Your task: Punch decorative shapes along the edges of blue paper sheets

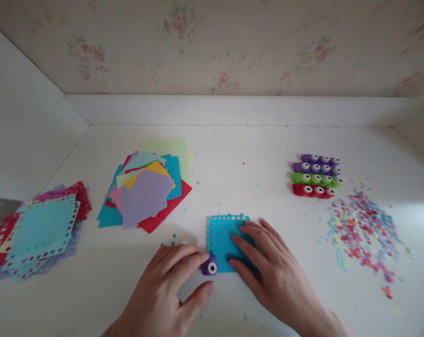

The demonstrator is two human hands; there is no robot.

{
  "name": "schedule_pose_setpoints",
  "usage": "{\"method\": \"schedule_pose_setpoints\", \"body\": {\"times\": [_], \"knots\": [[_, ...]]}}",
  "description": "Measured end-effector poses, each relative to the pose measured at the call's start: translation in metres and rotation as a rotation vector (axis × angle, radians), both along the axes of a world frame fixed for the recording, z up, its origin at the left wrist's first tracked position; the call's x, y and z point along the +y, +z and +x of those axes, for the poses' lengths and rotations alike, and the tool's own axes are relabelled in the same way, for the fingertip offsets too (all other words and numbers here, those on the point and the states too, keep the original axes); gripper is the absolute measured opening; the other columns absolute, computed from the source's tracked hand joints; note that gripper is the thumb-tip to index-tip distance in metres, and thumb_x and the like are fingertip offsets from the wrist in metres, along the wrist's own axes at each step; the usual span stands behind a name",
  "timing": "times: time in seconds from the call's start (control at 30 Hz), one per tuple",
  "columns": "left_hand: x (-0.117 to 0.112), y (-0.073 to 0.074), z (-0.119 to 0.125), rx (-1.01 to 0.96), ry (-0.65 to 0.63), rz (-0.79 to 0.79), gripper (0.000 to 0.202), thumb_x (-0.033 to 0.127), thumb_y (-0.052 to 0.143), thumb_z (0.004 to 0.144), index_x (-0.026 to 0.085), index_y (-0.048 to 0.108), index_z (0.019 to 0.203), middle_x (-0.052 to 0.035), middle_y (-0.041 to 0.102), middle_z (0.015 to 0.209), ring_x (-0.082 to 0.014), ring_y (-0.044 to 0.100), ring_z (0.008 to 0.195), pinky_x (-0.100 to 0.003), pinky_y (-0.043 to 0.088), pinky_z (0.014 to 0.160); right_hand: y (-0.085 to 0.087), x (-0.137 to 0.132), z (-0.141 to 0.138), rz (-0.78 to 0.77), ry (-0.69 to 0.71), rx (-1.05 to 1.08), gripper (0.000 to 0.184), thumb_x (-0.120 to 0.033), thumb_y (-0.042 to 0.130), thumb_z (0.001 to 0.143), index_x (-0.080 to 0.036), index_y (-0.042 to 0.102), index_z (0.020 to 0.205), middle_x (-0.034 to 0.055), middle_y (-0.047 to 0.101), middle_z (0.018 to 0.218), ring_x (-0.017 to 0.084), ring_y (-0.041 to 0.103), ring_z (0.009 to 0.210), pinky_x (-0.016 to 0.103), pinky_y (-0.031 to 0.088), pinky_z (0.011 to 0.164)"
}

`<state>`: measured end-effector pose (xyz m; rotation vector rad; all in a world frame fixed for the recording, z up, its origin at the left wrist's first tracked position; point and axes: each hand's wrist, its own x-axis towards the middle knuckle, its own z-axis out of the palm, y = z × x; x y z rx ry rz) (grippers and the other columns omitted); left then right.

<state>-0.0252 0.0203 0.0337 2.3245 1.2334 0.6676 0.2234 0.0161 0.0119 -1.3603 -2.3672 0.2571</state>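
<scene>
A square of blue paper (223, 243) lies flat on the table, with small punched holes along its top and left edges. My right hand (268, 262) rests on its right side, fingers spread and pressing it down. At the paper's lower left edge sits a small purple craft punch (210, 267) with a star on its white button. My left hand (176, 276) is around the punch's left side, fingertips against it and the thumb just below. The underside of the punch, and any hole beneath it, are hidden.
Loose coloured paper squares (146, 192) are piled at the back left. Punched sheets (45, 224) lie stacked at the far left. Several punches (315, 175) in purple, green and red stand in rows at right, near a heap of confetti (364, 229). A floral wall (226, 51) rises behind.
</scene>
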Motion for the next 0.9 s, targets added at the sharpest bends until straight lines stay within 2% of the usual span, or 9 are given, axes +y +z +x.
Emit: {"method": "schedule_pose_setpoints", "body": {"times": [0.17,0.47,0.63,0.77,0.9], "knots": [[0.000,-0.001,0.007,-0.017,0.047,-0.085,0.020,0.032,0.061,0.094,0.025,0.070,0.110,-0.0051,0.069,0.103,-0.0218,0.065,0.094,-0.037,0.056,0.083,0.001,0.000,-0.001,-0.004,-0.009,0.015,0.031,-0.033,0.062,0.095,-0.019,0.063,0.122,0.0132,0.064,0.121,0.028,0.060,0.118,0.058,0.043,0.110],[0.002,-0.005,0.011,-0.027,0.063,-0.139,0.015,0.031,0.060,0.095,0.028,0.072,0.104,-0.0030,0.069,0.100,-0.0217,0.064,0.093,-0.039,0.051,0.084,0.001,-0.002,-0.001,-0.005,-0.023,0.038,0.030,-0.035,0.061,0.095,-0.021,0.062,0.122,0.0116,0.062,0.122,0.027,0.058,0.119,0.056,0.041,0.111],[0.006,-0.002,0.017,-0.045,0.075,-0.263,0.011,0.026,0.062,0.092,0.024,0.069,0.083,-0.0024,0.068,0.090,-0.0210,0.065,0.089,-0.037,0.049,0.081,0.001,-0.004,-0.002,-0.003,-0.050,0.074,0.029,-0.035,0.063,0.094,-0.022,0.063,0.120,0.0108,0.063,0.122,0.026,0.058,0.118,0.055,0.042,0.110],[0.020,0.004,0.024,0.101,0.098,-0.307,0.010,0.022,0.069,0.083,0.023,0.068,0.072,-0.0018,0.066,0.086,-0.0222,0.065,0.084,-0.035,0.050,0.073,0.000,-0.005,-0.001,-0.002,-0.055,0.083,0.029,-0.037,0.063,0.094,-0.022,0.064,0.119,0.0104,0.063,0.124,0.026,0.058,0.119,0.054,0.040,0.111],[0.032,0.013,0.028,0.264,0.052,-0.295,0.008,0.026,0.073,0.075,0.024,0.070,0.067,-0.0028,0.067,0.087,-0.0243,0.066,0.082,-0.033,0.048,0.067,-0.001,-0.007,-0.002,0.032,-0.061,0.085,0.030,-0.037,0.063,0.093,-0.021,0.065,0.118,0.0111,0.064,0.122,0.026,0.060,0.115,0.054,0.041,0.110]]}}
